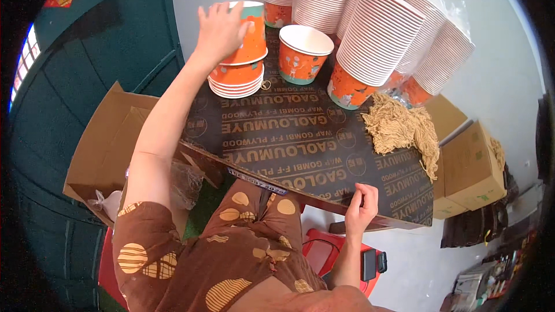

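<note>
Left hand wrapped around upturned orange paper cup, seating it on short cup stack at far-left of plywood desk. Right hand pinches desk's near edge, holding nothing visible. Judged stacking step; next calls for lone upright cup nearby.

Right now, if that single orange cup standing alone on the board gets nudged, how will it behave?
The single orange cup looks like thin paper and empty, so probably light and easily slid. Standing on its narrower base, it may tip if pushed near the rim. Squeezed hard, its wall would likely dent. The dark board looks smooth, offering little grip.
</note>
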The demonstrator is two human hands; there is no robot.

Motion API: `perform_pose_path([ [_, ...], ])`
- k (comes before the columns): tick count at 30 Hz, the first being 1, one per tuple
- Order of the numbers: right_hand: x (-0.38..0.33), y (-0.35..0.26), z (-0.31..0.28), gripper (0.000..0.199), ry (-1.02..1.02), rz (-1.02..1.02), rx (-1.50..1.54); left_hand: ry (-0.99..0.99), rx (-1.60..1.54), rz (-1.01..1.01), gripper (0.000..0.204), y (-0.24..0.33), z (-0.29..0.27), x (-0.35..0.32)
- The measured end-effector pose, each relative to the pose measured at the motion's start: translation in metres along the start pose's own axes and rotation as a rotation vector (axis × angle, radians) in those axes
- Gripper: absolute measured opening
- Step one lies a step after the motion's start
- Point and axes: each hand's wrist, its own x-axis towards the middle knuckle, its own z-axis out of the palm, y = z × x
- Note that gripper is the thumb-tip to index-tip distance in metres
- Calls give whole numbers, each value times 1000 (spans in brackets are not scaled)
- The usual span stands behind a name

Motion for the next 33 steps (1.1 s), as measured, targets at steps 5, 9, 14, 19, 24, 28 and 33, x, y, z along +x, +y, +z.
perform_pose_path([
  [5,-1,-1,-1,13,-16,8,-5,10,-129,-2,46,-4,7,-20],
  [9,-1,-5,-2,12,-26,10,-22,123,-269,63,43,28,-18,-46],
  [14,-2,-2,0,12,-19,21,-43,120,-998,381,28,68,-92,-69],
  [19,-2,-1,0,14,-65,94,-59,-548,-1614,966,33,100,-179,-74],
  [24,-6,13,6,14,16,-3,-70,-231,-2074,870,19,142,-207,-91],
  [28,-1,3,2,15,-33,-42,-19,-29,-2225,669,21,149,-220,-109],
  [33,-1,-2,0,15,-34,-4,-26,-398,-2106,1218,23,113,-209,-58],
])
